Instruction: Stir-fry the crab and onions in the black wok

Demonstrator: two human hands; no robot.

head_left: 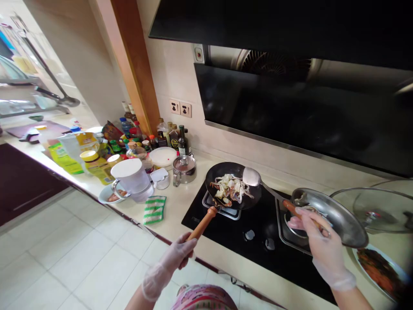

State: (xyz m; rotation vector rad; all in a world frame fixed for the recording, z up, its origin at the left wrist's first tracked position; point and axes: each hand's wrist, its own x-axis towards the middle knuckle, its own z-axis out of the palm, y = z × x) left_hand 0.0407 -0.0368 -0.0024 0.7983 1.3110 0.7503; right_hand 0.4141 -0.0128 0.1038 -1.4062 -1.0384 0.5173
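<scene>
My left hand (179, 252), in a clear plastic glove, is wrapped round the wooden handle of a dark wok (214, 170). The wok stands over the left burner, and pale and brown chopped food (230, 189) lies in it. In my gloved right hand (318, 241) is the wooden handle of a metal spatula (251, 176). Its blade is at the wok's right rim, above the food. Close behind my right hand, a tilted steel pan (342, 219) sits over the right burner with some food in it, partly hidden by the hand.
A black cooktop (226, 232) lies under both pans, below a dark range hood (290, 116). Left of it are a green-striped cloth (155, 210), a plastic pitcher (130, 178), a glass pot (184, 170) and several bottles. A glass lid (383, 211) and a plate of food (380, 271) stand right.
</scene>
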